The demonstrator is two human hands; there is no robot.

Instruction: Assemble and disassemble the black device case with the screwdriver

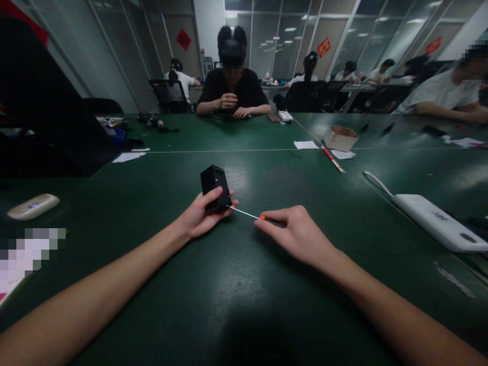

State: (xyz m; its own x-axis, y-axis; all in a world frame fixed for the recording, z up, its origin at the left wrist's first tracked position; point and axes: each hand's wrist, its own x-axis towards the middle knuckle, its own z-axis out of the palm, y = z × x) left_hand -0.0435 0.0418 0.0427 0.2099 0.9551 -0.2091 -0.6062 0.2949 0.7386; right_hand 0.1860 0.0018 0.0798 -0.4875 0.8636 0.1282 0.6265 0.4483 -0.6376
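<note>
My left hand (208, 216) is wrapped round a black box-shaped device (214, 184), held tilted above the green table (229, 284). The thumb lies across its front face, with the other fingers behind and below. In my right hand (292, 231) is a screwdriver (244, 212) with a thin metal shaft and an orange-and-black handle, pinched between thumb and fingers. Its tip meets the lower right edge of the black device; whether it sits in a screw there is too small to tell.
A white power strip (434, 218) lies at the right, a small open cardboard box (340, 138) farther back. At the left are a white rounded case (33, 207) and a large dark panel (41, 101). Across the table sits a person in black (233, 86).
</note>
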